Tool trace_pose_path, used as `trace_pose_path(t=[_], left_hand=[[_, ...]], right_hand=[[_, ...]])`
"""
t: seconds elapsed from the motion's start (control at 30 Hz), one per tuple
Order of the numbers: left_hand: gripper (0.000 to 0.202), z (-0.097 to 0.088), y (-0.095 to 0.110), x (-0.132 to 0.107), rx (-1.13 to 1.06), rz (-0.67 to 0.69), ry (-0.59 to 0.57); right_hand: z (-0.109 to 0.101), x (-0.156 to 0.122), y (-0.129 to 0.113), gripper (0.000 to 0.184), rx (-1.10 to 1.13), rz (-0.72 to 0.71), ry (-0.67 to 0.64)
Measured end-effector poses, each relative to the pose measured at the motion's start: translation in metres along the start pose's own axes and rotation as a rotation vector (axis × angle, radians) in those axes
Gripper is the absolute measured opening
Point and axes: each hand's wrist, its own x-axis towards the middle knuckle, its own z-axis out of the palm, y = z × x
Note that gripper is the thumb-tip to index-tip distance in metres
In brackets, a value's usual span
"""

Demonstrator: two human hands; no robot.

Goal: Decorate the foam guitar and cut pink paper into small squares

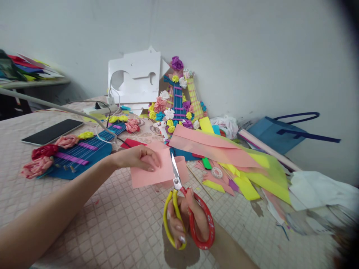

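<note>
My left hand (140,158) is closed on a pink sheet of paper (146,178), its thumb and fingers pressed together near the middle of the sheet. In my right hand (182,216) is a pair of scissors (177,182) with one yellow and one red handle loop. My fingers pass through both loops, and the blades point up and away from me. The blade tips lie at the right side of the pink sheet; whether they touch it, I cannot tell. Another curled pink piece shows behind the blades.
A blue paper guitar (81,153) with paper roses lies left, near a phone (53,131) and power strip (98,108). Behind stand flower-covered guitars (178,99) and a glue gun (162,129). Pink strips (207,144), yellow paper (246,186) and a blue bag (276,134) lie right.
</note>
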Motion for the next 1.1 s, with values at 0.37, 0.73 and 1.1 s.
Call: trace_pose_path(t=[0.37, 0.73, 1.1], left_hand=[[0.018, 0.0029, 0.001, 0.0016, 0.026, 0.009, -0.047], [0.019, 0.0032, -0.0011, 0.0008, 0.075, -0.018, -0.078], [0.02, 0.0061, -0.0018, 0.0027, 0.052, 0.001, -0.127]], right_hand=[[0.0026, -0.0001, 0.0, 0.071, -0.018, -0.034, 0.076], [0.0008, 0.0004, 0.0027, 0.075, 0.028, -0.051, 0.041], [-0.0002, 0.0, 0.0005, 0.075, 0.001, -0.022, 0.094]])
